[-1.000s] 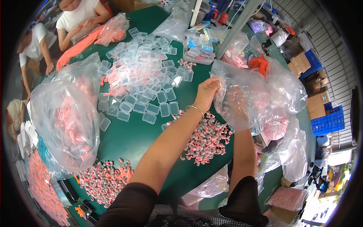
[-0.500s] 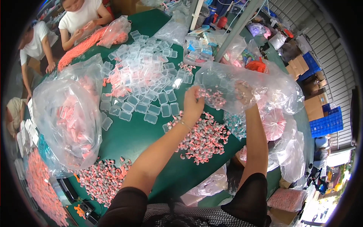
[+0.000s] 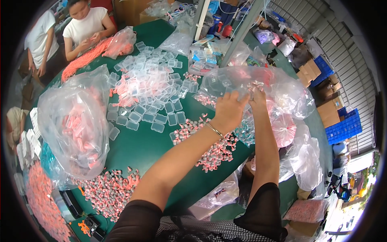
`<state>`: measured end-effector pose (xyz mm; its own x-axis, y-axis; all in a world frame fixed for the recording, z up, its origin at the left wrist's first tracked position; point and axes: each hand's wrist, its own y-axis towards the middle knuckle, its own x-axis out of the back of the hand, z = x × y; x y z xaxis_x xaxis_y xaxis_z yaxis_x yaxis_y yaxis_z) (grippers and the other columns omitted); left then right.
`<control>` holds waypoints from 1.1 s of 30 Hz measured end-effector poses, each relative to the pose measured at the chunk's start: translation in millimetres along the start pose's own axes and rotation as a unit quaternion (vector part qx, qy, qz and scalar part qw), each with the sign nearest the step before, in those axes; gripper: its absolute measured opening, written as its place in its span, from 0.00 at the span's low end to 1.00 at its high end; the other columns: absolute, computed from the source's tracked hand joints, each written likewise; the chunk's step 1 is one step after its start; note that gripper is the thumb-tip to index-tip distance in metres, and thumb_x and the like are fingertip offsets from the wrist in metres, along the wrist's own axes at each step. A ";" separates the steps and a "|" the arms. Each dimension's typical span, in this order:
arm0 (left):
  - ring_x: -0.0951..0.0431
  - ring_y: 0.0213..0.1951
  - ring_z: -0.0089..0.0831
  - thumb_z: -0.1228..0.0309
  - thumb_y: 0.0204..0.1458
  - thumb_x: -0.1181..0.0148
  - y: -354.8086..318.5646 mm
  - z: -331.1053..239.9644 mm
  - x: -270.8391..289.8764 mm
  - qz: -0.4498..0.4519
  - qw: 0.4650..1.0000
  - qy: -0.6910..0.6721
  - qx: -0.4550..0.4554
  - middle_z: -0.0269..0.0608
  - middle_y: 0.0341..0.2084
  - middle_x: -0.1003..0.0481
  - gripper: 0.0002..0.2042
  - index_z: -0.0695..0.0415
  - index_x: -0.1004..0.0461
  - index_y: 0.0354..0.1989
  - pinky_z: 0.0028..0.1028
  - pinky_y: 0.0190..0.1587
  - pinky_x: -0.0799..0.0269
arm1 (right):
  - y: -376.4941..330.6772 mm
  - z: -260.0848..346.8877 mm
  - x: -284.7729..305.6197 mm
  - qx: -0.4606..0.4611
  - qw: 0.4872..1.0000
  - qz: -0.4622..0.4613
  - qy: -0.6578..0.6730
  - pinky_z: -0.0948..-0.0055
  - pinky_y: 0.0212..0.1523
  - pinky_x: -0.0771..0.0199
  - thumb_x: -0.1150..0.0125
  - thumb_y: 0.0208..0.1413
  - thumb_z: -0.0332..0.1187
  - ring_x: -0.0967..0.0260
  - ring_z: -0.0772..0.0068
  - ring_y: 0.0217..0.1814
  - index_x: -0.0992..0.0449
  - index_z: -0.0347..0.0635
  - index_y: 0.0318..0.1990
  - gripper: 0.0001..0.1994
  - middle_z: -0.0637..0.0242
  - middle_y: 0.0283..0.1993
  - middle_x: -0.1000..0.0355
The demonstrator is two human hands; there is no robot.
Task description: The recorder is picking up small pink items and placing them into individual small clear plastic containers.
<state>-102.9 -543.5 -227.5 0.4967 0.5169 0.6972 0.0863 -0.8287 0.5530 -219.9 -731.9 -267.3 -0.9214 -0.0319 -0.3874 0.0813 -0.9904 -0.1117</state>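
Note:
A large clear plastic bag (image 3: 219, 80) lies on the green table in front of me, with small pink-and-grey pieces inside near its left end. My left hand (image 3: 229, 111) reaches across to the bag, its fingers apart on the film and its thumb pointing at my other hand. Close beside it, my right hand (image 3: 258, 98) grips the bag's plastic with bent fingers; a few small pale-pink bits show at the fingertips. Beneath my left forearm spreads a heap of small pink-and-grey pieces (image 3: 215, 157), partly hidden by the wrist.
Clear lidded plastic boxes (image 3: 149, 84) pile up mid-table. At left stands a big bag of pink items (image 3: 76, 133), with another heap of pieces (image 3: 109, 191) nearer me. A metal post (image 3: 238, 34) rises behind the bag. A person (image 3: 86, 30) works across the table.
My left hand has moved right, from the pieces at the bag's left end to beside my right hand. The bag's film has shifted. The standing person at far left has straightened up.

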 end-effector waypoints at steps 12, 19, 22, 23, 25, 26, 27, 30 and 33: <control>0.27 0.46 0.47 0.68 0.44 0.35 -1.4 29.2 8.0 0.069 0.991 -0.031 0.114 0.47 0.47 0.31 0.32 0.54 0.38 0.60 0.39 0.46 0.27 | -24.4 25.8 -22.4 0.009 1.000 0.009 -0.018 0.73 0.17 0.36 0.38 0.48 0.22 0.34 0.74 0.23 0.27 0.42 0.38 0.09 0.67 0.27 0.31; 0.27 0.48 0.49 0.68 0.45 0.36 -14.4 34.8 -13.2 0.052 0.980 -0.139 0.132 0.52 0.45 0.30 0.29 0.57 0.36 0.59 0.39 0.47 0.27 | -25.4 26.5 16.9 0.029 0.999 0.026 0.018 0.74 0.17 0.37 0.39 0.50 0.21 0.35 0.74 0.22 0.28 0.41 0.40 0.10 0.67 0.27 0.32; 0.24 0.43 0.45 0.69 0.46 0.37 -22.4 27.5 -33.9 -0.006 0.973 -0.201 0.115 0.52 0.40 0.28 0.24 0.59 0.30 0.53 0.36 0.43 0.26 | -23.2 29.8 18.1 0.022 0.999 0.023 0.024 0.74 0.17 0.38 0.38 0.49 0.21 0.36 0.74 0.21 0.28 0.41 0.41 0.11 0.67 0.27 0.33; 0.24 0.38 0.41 0.70 0.46 0.37 -24.7 23.1 -39.3 0.021 0.958 -0.258 0.127 0.51 0.37 0.27 0.21 0.61 0.28 0.51 0.34 0.41 0.27 | -22.3 29.9 17.2 0.023 0.999 0.011 0.032 0.75 0.17 0.39 0.38 0.48 0.21 0.37 0.74 0.21 0.28 0.41 0.41 0.12 0.67 0.27 0.34; 0.23 0.34 0.38 0.70 0.46 0.37 -32.1 16.1 -45.2 0.051 0.938 -0.314 0.138 0.49 0.35 0.26 0.19 0.62 0.26 0.48 0.31 0.39 0.27 | -23.4 35.1 16.1 0.024 0.999 -0.005 0.041 0.75 0.16 0.39 0.38 0.48 0.21 0.37 0.74 0.20 0.28 0.41 0.41 0.12 0.67 0.27 0.34; 0.24 0.31 0.34 0.71 0.46 0.37 -36.8 13.3 -48.2 0.039 0.929 -0.339 0.141 0.47 0.35 0.26 0.18 0.62 0.26 0.47 0.30 0.37 0.27 | -23.8 38.8 16.3 0.032 0.999 0.000 0.028 0.76 0.16 0.39 0.37 0.48 0.20 0.37 0.74 0.20 0.28 0.42 0.40 0.12 0.67 0.27 0.34; 0.25 0.28 0.30 0.72 0.46 0.38 -39.7 11.5 -47.3 0.023 0.921 -0.361 0.146 0.44 0.35 0.25 0.17 0.63 0.25 0.46 0.28 0.35 0.28 | -24.8 41.8 13.9 0.040 0.999 0.009 0.014 0.77 0.16 0.40 0.37 0.48 0.20 0.37 0.74 0.20 0.28 0.42 0.40 0.12 0.67 0.28 0.34; 0.26 0.28 0.27 0.72 0.49 0.39 -51.6 15.7 -40.5 0.076 0.876 -0.422 0.222 0.39 0.35 0.25 0.16 0.61 0.25 0.47 0.27 0.33 0.28 | -37.4 42.3 17.8 0.036 0.999 0.017 0.016 0.78 0.17 0.40 0.37 0.47 0.20 0.38 0.76 0.20 0.28 0.43 0.39 0.12 0.68 0.28 0.34; 0.25 0.31 0.25 0.70 0.53 0.41 -70.4 18.1 -44.0 0.041 0.727 -0.600 0.333 0.35 0.37 0.25 0.15 0.58 0.25 0.49 0.23 0.33 0.29 | -56.6 43.4 23.5 0.019 0.997 0.074 -0.020 0.79 0.17 0.39 0.36 0.47 0.21 0.38 0.79 0.20 0.28 0.44 0.39 0.12 0.70 0.28 0.33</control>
<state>-115.2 -511.8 -305.4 0.8847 0.2318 -0.4045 0.2142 -0.9727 -0.0889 -262.7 -682.4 -230.4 -0.9143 -0.1835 -0.3610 0.2044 -0.9787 -0.0202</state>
